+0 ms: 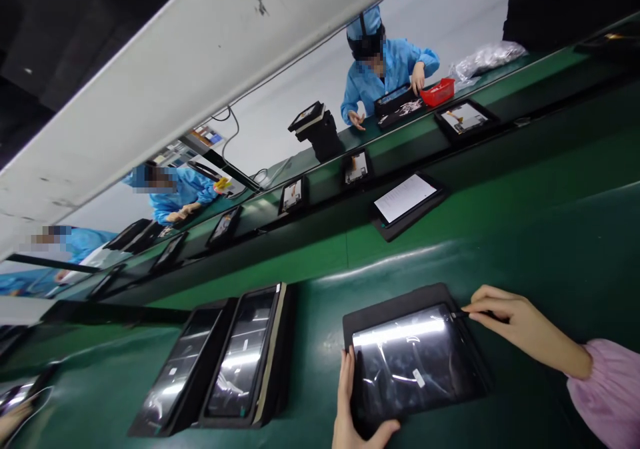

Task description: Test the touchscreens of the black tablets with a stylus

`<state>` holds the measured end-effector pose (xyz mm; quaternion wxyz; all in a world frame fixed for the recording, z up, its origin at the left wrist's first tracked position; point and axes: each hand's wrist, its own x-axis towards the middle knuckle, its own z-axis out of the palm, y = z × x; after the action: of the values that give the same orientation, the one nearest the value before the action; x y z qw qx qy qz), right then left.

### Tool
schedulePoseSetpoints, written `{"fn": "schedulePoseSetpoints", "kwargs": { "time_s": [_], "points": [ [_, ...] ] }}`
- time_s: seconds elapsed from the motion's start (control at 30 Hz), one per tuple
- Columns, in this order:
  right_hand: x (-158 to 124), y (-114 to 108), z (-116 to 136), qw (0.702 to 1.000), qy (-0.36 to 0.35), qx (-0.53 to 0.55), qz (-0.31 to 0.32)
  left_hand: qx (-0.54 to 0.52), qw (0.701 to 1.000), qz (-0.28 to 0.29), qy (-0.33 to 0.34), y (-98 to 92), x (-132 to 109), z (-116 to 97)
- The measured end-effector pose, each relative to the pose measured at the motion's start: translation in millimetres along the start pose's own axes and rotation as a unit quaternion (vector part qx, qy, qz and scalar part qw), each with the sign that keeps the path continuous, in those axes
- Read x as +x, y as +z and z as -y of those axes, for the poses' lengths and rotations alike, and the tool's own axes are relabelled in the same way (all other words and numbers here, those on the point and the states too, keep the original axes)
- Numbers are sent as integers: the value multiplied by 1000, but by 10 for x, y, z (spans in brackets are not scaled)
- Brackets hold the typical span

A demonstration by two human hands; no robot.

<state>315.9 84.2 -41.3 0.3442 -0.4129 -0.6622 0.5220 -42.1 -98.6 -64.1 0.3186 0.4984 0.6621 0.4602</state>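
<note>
A tablet with a glossy dark screen (pixel 410 362) lies on a black foam pad (pixel 395 305) in front of me, with a small white label and reflections on its screen. My left hand (pixel 353 412) rests at the tablet's lower left, its fingers along the left edge and its thumb apart at the bottom edge. At the tablet's upper right corner, my right hand (pixel 515 319) pinches a thin dark cable or tool (pixel 461 313), whose tip touches the edge. Which of the two it is, I cannot tell.
Stacked dark tablets on pads (pixel 243 355) stand to the left. A lit tablet (pixel 406 199) lies beyond, near a row of opened devices. Across the line, a person in blue (pixel 387 69) works beside a red tray (pixel 439 93). Another person's hand (pixel 15 419) shows at far left.
</note>
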Motion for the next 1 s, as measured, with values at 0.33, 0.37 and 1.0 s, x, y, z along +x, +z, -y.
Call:
{"fn": "schedulePoseSetpoints", "kwargs": {
  "time_s": [0.33, 0.37, 1.0],
  "points": [
    [-40, 173, -50, 998, -39, 5, -43, 73, 997, 12, -5, 4, 3, -198],
    [-41, 182, -57, 998, -47, 4, -41, 87, 996, 16, -2, 0, 5, -218],
    [-3, 142, -166, 996, -58, -47, -52, 226, 905, 27, 358, 1092, 137, -963]
  ]
}}
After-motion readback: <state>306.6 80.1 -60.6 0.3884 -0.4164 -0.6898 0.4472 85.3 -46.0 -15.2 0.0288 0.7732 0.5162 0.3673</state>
